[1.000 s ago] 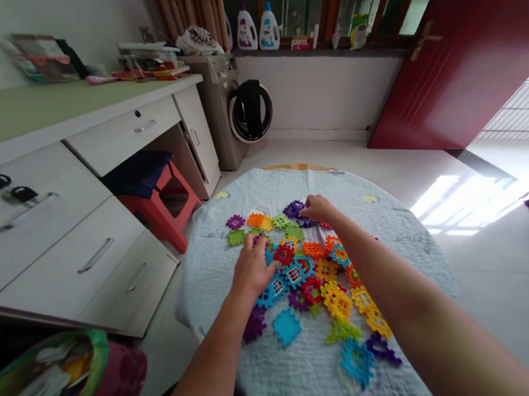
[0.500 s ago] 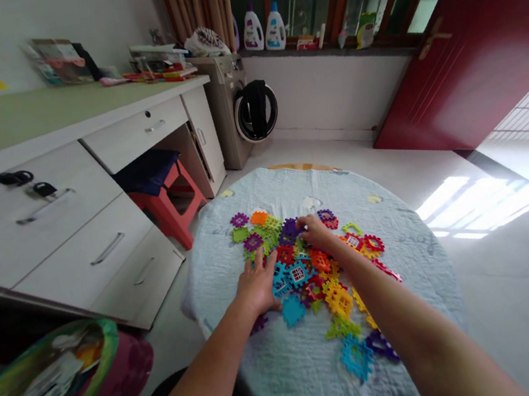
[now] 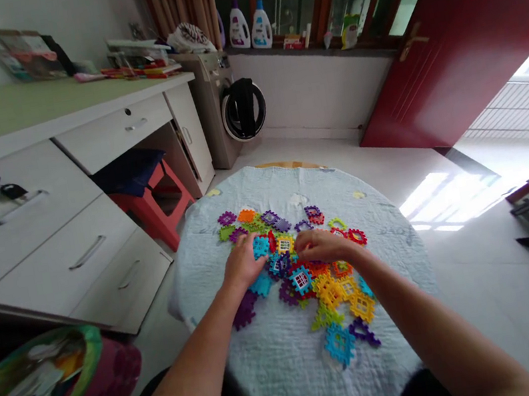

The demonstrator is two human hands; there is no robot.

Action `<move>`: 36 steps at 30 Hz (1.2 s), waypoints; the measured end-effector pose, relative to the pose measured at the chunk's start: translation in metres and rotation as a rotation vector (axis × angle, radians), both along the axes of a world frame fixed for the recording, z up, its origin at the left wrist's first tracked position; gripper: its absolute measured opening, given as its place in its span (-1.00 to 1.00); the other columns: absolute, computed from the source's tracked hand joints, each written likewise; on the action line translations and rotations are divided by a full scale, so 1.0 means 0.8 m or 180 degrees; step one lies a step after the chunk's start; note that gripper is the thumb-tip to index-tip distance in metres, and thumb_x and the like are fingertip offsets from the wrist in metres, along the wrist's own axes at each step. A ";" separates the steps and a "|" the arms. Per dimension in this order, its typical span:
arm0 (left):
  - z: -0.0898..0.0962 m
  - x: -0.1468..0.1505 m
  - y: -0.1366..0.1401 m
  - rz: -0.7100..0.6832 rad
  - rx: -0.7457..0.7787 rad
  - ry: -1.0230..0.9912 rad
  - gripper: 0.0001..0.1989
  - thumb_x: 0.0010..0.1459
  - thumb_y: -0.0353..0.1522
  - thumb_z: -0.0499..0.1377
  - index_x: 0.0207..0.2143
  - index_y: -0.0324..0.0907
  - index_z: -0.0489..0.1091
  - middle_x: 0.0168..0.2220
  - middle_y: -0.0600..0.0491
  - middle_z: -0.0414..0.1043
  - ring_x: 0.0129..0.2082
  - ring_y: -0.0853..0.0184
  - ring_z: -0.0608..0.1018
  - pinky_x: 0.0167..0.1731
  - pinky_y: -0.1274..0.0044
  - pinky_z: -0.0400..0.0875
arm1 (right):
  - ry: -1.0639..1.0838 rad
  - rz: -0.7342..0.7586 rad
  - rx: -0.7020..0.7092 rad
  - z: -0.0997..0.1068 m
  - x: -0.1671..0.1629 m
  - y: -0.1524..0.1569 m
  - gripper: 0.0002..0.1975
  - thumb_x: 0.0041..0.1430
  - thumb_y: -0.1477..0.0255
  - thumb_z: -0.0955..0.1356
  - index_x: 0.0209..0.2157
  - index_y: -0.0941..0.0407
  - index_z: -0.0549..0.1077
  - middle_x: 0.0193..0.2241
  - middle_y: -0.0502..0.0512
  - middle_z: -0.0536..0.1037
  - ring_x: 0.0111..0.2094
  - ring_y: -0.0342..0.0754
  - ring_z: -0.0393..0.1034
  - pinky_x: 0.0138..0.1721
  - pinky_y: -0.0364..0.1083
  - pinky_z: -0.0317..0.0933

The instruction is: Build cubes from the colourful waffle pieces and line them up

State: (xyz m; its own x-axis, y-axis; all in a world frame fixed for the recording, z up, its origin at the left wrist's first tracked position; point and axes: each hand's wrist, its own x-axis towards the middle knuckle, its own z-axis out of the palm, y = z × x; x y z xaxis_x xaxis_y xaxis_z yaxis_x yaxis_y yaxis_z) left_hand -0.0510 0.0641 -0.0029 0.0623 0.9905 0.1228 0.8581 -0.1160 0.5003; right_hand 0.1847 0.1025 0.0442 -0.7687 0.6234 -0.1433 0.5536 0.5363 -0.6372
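Note:
Colourful interlocking plastic blocks with toothed edges lie in a loose pile on the round cloth-covered table. My left hand (image 3: 244,263) is closed at the pile's left side, thumb and fingers around a blue block (image 3: 261,246). Beside that block are a red block (image 3: 272,241) and a yellow window block (image 3: 284,244). My right hand (image 3: 322,246) is curled over the pile just right of the yellow one, its fingertips turned down and inward. Whatever those fingers hold is hidden. Below both hands lies a blue window block (image 3: 301,280).
A pale blue cloth (image 3: 283,370) covers the table. To the left are white drawers (image 3: 85,251), a red stool (image 3: 156,199) and a bin (image 3: 87,383) with litter in it. A washing machine (image 3: 214,108) with its door ajar stands behind, and a red door (image 3: 421,43) at the right.
My left hand has gone from spread fingers to closing on a blue block. My right hand has drawn back from the far purple blocks towards the pile's middle. The view has shifted slightly right.

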 end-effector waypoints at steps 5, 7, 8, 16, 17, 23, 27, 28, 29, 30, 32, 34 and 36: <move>-0.002 -0.019 0.011 0.0629 0.0079 0.0003 -0.45 0.12 -0.33 0.11 0.16 -0.25 0.09 0.12 -0.22 0.23 0.16 0.11 0.31 0.06 0.33 0.30 | -0.0677 -0.1329 0.0532 -0.017 -0.061 0.056 -0.34 -0.03 0.38 0.40 0.16 0.09 0.27 0.12 0.27 0.30 0.08 0.14 0.23 0.06 0.06 0.10; -0.007 -0.025 0.015 0.0837 -0.0054 0.0078 -0.42 0.14 -0.33 0.08 0.19 -0.27 0.04 0.15 -0.26 0.20 0.20 0.08 0.27 0.05 0.29 0.29 | -0.0985 -0.1419 0.0428 -0.029 -0.098 0.070 0.02 -0.18 0.25 0.50 0.30 -0.07 -0.01 0.30 0.26 0.00 0.26 0.34 -0.09 0.14 0.24 -0.06; -0.011 -0.029 0.017 0.0919 -0.0148 0.0126 -0.40 0.14 -0.33 0.07 0.20 -0.28 0.02 0.15 -0.29 0.19 0.21 0.05 0.26 0.05 0.27 0.28 | -0.1083 -0.1366 0.0346 -0.036 -0.116 0.075 0.11 -0.24 0.18 0.52 0.31 -0.12 -0.07 0.33 0.24 -0.11 0.29 0.41 -0.24 0.16 0.30 -0.15; -0.039 -0.053 0.041 0.1185 -0.0473 0.0217 -0.27 0.06 -0.18 0.15 0.22 -0.27 0.00 0.20 -0.30 0.15 0.24 0.00 0.18 0.14 0.20 0.10 | -0.1328 -0.0967 0.0413 -0.054 -0.163 0.070 0.01 -0.32 -0.10 0.47 0.21 -0.13 0.16 0.26 0.23 -0.01 0.21 0.45 -0.07 0.07 0.38 -0.03; -0.040 -0.054 0.044 0.1111 -0.0440 0.0212 -0.23 0.04 -0.16 0.17 0.22 -0.29 0.00 0.19 -0.30 0.17 0.23 0.00 0.20 0.15 0.21 0.09 | -0.1297 -0.0873 0.0557 -0.052 -0.159 0.065 -0.07 -0.28 -0.08 0.46 0.17 -0.09 0.22 0.21 0.24 0.07 0.16 0.40 0.02 0.04 0.34 0.04; -0.036 -0.043 0.050 0.0828 -0.0343 -0.0267 -0.18 -0.05 -0.16 0.25 0.21 -0.25 0.04 0.09 -0.25 0.32 0.11 0.02 0.36 0.07 0.26 0.23 | -0.0911 -0.0390 0.0996 -0.045 -0.121 0.032 -0.71 -0.03 0.35 0.39 -0.20 0.07 0.41 -0.08 0.14 0.31 -0.06 0.10 0.20 -0.14 0.02 0.20; -0.028 -0.017 0.043 0.0204 -0.0331 -0.0967 -0.24 -0.08 -0.30 0.27 0.19 -0.20 0.09 0.09 -0.17 0.32 0.10 0.13 0.38 0.10 0.31 0.24 | -0.0452 -0.0237 0.0990 -0.046 -0.076 0.010 -0.84 -0.07 0.60 0.31 -0.38 0.12 0.35 -0.28 0.07 0.34 -0.19 -0.03 0.22 -0.13 -0.06 0.14; -0.026 -0.009 0.040 0.0068 -0.0377 -0.1160 -0.24 -0.07 -0.32 0.26 0.19 -0.20 0.09 0.09 -0.16 0.32 0.10 0.14 0.38 0.11 0.32 0.24 | -0.0279 -0.0273 0.0996 -0.045 -0.062 0.003 -0.84 -0.08 0.61 0.31 -0.40 0.12 0.33 -0.30 0.06 0.34 -0.21 -0.04 0.21 -0.14 -0.07 0.14; -0.023 0.000 0.037 -0.0051 -0.0445 -0.1350 -0.24 -0.07 -0.33 0.26 0.20 -0.21 0.08 0.09 -0.16 0.32 0.10 0.16 0.39 0.11 0.32 0.24 | -0.0110 -0.0343 0.0987 -0.044 -0.047 -0.004 -0.83 -0.09 0.63 0.30 -0.42 0.12 0.31 -0.31 0.06 0.33 -0.23 -0.05 0.21 -0.16 -0.08 0.14; -0.021 0.008 0.034 -0.0157 -0.0544 -0.1535 -0.23 -0.07 -0.33 0.25 0.21 -0.22 0.08 0.09 -0.18 0.31 0.10 0.16 0.39 0.11 0.32 0.24 | 0.0048 -0.0419 0.0948 -0.042 -0.031 -0.011 -0.83 -0.11 0.64 0.29 -0.43 0.11 0.30 -0.31 0.06 0.32 -0.25 -0.07 0.21 -0.19 -0.10 0.15; -0.017 0.023 0.027 -0.0329 -0.0786 -0.1839 -0.22 -0.06 -0.32 0.25 0.21 -0.25 0.07 0.11 -0.23 0.27 0.07 0.14 0.41 0.07 0.31 0.29 | 0.0275 -0.0528 0.0848 -0.036 0.001 -0.024 -0.77 -0.15 0.69 0.26 -0.42 0.11 0.28 -0.30 0.05 0.30 -0.26 -0.09 0.22 -0.21 -0.11 0.16; -0.014 0.035 0.021 -0.0494 -0.0930 -0.2022 -0.22 -0.08 -0.32 0.26 0.20 -0.25 0.10 0.12 -0.25 0.25 0.04 0.12 0.44 0.00 0.30 0.36 | 0.0388 -0.0583 0.0775 -0.026 0.031 -0.034 -0.74 -0.16 0.70 0.24 -0.39 0.12 0.29 -0.26 0.07 0.30 -0.23 -0.09 0.24 -0.17 -0.11 0.18; -0.012 0.043 0.015 -0.0675 -0.0932 -0.2116 -0.24 -0.11 -0.35 0.27 0.19 -0.21 0.13 0.13 -0.23 0.24 0.00 0.14 0.46 -0.07 0.33 0.41 | 0.0362 -0.0646 0.0687 -0.016 0.056 -0.040 -0.70 -0.17 0.68 0.26 -0.33 0.12 0.32 -0.19 0.09 0.32 -0.17 -0.08 0.26 -0.13 -0.10 0.19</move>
State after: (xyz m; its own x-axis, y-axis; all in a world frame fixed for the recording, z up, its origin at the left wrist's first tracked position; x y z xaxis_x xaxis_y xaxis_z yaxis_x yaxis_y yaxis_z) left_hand -0.0169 0.0762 -0.0123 0.2598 0.9634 -0.0653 0.3388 -0.0276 0.9404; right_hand 0.2294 0.0707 0.0311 -0.6291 0.7722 0.0888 0.5948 0.5518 -0.5846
